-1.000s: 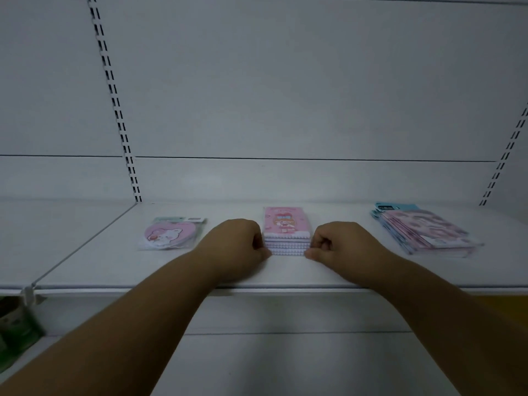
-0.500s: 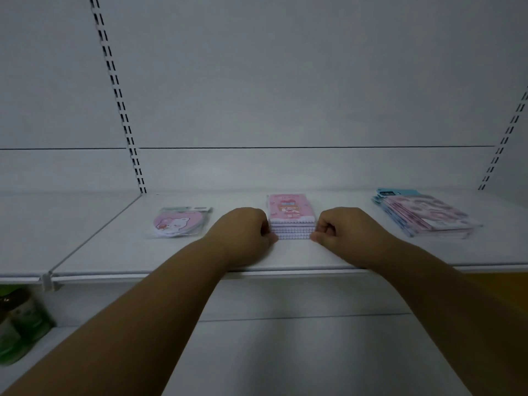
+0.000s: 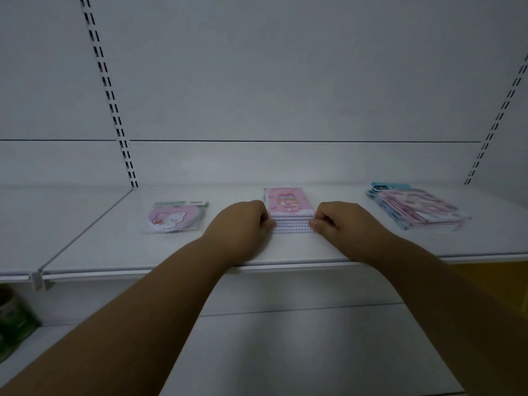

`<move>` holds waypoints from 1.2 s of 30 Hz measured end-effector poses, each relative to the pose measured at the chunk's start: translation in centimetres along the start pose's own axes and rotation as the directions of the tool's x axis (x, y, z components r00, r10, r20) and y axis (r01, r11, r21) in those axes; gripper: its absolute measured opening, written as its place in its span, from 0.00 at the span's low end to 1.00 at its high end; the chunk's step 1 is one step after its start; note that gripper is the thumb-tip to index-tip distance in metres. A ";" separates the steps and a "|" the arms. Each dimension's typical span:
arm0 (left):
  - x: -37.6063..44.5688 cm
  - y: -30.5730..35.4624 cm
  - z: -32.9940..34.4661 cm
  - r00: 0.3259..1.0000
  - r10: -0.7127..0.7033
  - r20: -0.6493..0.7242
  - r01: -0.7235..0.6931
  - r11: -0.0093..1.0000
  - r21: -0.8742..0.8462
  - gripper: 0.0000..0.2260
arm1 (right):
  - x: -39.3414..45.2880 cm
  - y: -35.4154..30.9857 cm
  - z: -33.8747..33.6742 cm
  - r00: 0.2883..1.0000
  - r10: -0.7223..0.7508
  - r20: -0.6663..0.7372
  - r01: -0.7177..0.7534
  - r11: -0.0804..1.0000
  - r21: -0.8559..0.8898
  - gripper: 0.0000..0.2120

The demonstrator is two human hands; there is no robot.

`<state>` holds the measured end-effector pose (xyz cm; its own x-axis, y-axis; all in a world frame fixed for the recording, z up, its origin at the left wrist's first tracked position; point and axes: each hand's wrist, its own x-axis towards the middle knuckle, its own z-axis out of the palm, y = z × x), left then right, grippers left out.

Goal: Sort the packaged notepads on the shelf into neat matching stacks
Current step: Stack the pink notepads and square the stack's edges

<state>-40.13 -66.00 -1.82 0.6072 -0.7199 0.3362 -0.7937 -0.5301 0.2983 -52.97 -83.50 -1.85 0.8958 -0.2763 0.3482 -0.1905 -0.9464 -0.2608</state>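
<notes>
A stack of pink spiral notepads (image 3: 288, 202) with a cartoon girl on the cover lies mid-shelf. My left hand (image 3: 243, 221) presses against its left side with fingers curled. My right hand (image 3: 337, 221) presses against its right side the same way; the stack is squeezed between them. A heart-shaped pink notepad (image 3: 174, 217) in clear packaging lies to the left. A fanned stack of pink and blue packaged notepads (image 3: 417, 207) lies to the right.
The white shelf (image 3: 114, 247) has a front lip and a divider on its left. Slotted uprights (image 3: 108, 90) run up the back wall. Green packages (image 3: 14, 318) sit on the lower shelf at far left.
Both hands stay at the sides of the pink spiral stack. The view has tilted, so the shelf sits slightly higher in frame.
</notes>
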 end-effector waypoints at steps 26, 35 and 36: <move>0.3 0.1 -0.1 1.000 -0.013 -0.024 0.012 0.999 -0.036 0.11 | 0.4 0.3 -0.2 1.000 -0.024 0.001 0.024 1.000 0.004 0.12; 0.0 0.4 0.0 1.000 -0.002 -0.009 0.002 1.000 0.018 0.09 | 0.0 -0.2 -0.3 0.999 -0.042 -0.006 0.041 0.998 -0.038 0.11; 0.0 0.5 -0.1 1.000 -0.005 -0.002 0.005 1.000 0.025 0.09 | 0.0 -0.2 -0.3 0.999 -0.048 -0.008 0.047 0.998 -0.043 0.11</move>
<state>-40.54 -66.20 -1.59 0.6110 -0.7166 0.3365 -0.7915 -0.5444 0.2779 -53.12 -83.40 -1.52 0.9005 -0.2321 0.3677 -0.1647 -0.9647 -0.2055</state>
